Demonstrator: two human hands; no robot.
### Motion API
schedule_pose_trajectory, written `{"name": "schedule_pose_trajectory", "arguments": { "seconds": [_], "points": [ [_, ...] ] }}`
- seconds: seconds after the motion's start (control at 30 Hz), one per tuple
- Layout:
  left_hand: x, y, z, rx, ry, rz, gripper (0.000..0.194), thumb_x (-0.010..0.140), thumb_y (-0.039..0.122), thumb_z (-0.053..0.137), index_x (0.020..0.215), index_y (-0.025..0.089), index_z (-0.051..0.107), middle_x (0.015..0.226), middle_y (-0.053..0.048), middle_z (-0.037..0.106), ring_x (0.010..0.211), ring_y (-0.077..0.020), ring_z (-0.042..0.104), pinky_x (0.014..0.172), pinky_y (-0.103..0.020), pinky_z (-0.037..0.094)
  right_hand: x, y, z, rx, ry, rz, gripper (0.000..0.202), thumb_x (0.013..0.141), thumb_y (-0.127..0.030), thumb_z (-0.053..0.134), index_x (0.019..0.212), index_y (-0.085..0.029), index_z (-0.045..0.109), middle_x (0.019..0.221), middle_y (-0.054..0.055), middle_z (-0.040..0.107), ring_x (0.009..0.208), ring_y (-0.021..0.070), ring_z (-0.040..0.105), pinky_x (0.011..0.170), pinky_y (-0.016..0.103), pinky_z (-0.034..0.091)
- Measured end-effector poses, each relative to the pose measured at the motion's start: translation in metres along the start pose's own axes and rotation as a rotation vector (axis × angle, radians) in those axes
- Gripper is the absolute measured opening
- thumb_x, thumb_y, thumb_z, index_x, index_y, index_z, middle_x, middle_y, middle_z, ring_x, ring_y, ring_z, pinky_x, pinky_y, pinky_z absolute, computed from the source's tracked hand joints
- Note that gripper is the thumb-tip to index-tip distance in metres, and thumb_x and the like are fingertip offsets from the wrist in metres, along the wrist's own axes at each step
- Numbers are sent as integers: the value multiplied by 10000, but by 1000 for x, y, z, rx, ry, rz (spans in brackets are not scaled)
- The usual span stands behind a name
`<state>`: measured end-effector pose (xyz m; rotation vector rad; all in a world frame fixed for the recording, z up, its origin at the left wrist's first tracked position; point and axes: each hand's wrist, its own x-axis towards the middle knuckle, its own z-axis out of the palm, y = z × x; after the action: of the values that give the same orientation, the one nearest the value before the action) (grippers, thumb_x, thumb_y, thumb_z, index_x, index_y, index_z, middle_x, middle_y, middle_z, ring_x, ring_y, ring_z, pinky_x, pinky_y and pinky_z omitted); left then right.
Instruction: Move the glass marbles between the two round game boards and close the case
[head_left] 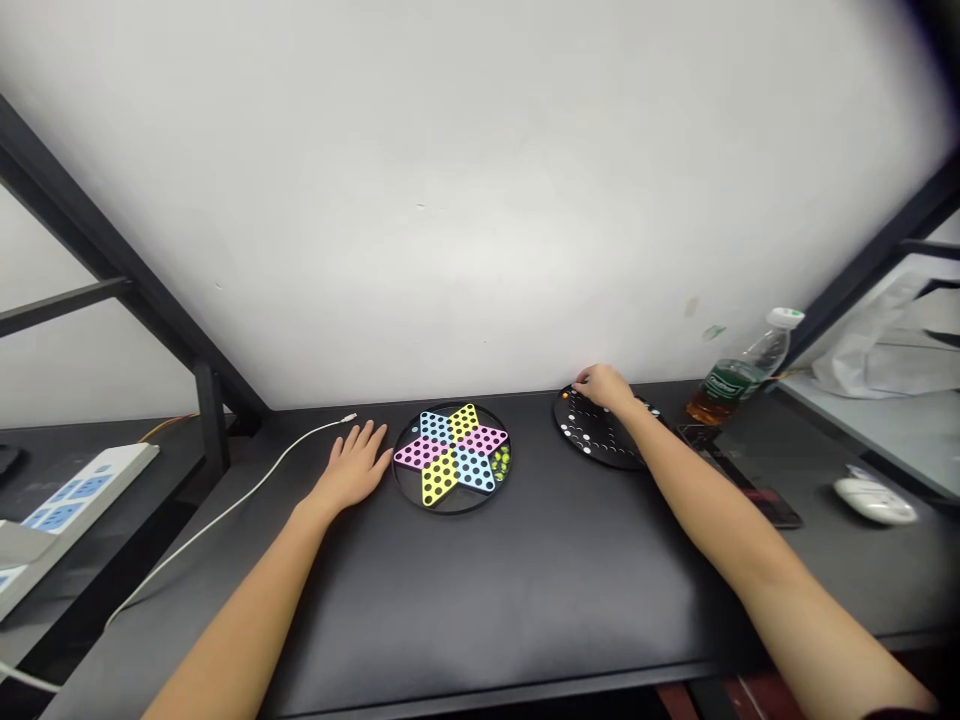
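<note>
A round Chinese checkers board (452, 446) with a star in yellow, pink and blue lies on the black table. Green marbles (501, 461) sit in a pocket at its right side. My left hand (355, 466) rests flat just left of this board, fingers spread, holding nothing. Over a round black tray (604, 440) near the wall, my right hand (604, 387) reaches down at the far edge with its fingers pinched. White pieces and an orange piece (565, 395) dot that tray. What the right fingers hold, if anything, is too small to make out.
A drink bottle (735, 375) leans at the right, with a phone (774, 508) and a white mouse (874, 499) nearby. At the left are a white cable (247, 500) and a power strip (79, 500). The wall rises behind the table (480, 610).
</note>
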<state>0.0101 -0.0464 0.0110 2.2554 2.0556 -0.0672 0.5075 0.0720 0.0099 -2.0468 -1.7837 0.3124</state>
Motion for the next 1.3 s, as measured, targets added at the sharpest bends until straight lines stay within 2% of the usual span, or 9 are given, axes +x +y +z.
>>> {"name": "schedule_pose_trajectory", "arguments": {
  "seconds": [0.13,0.23,0.4,0.57,0.67,0.77,0.83,1.13,1.3],
  "points": [
    [0,0,1,14,5,-1,658,987,491,239,1564,180,299,1647,-100,215,1517,-319,182,1205,-543,190,2,1,-12,601,21,146,159,726,-325,736,720,-189,655,505,-23,498,523,140,495,528,248,421],
    [1,-1,2,25,22,2,647,984,480,255,1557,186,318,1640,-101,236,1510,-319,209,1197,-546,212,2,7,-34,1197,-147,299,196,792,-320,641,683,-215,517,465,-92,258,412,91,260,362,197,255],
    [1,-1,1,26,35,6,644,979,477,270,1551,188,336,1632,-103,256,1505,-320,226,1189,-547,234,-4,19,-60,1604,-304,378,160,848,-272,472,705,-225,419,553,-62,297,424,92,245,317,169,199],
    [1,-1,1,22,28,5,654,980,485,252,1555,181,325,1637,-107,243,1508,-320,216,1193,-552,219,-1,17,-43,1192,-55,394,250,852,-292,504,639,-229,387,533,-55,312,429,90,234,349,192,182],
    [2,-3,4,24,34,7,657,982,491,251,1558,181,318,1636,-103,247,1510,-319,212,1195,-550,213,2,16,-27,757,110,284,304,802,-370,630,591,-223,467,496,-29,390,469,117,370,421,233,288],
    [3,-5,6,28,45,12,653,981,494,256,1554,189,331,1631,-101,259,1505,-319,227,1190,-553,227,1,16,-16,219,101,104,319,738,-432,715,562,-210,568,527,31,544,622,199,571,565,278,410],
    [3,-5,7,28,50,16,653,981,494,255,1554,190,331,1630,-104,259,1503,-320,233,1188,-556,231,0,15,-11,42,52,69,304,721,-443,739,577,-208,613,569,60,611,686,231,630,620,292,447],
    [1,-1,1,19,23,6,659,980,489,250,1556,178,322,1639,-104,236,1510,-321,209,1198,-548,210,-3,3,-7,-122,-22,125,232,734,-421,729,727,-191,706,755,122,703,788,263,672,673,319,476],
    [1,-2,2,21,5,4,664,986,493,232,1565,176,295,1649,-101,212,1517,-320,183,1204,-547,190,-4,1,-9,84,16,158,179,705,-327,734,641,-186,645,594,54,603,655,208,600,576,284,414]
  ]
}}
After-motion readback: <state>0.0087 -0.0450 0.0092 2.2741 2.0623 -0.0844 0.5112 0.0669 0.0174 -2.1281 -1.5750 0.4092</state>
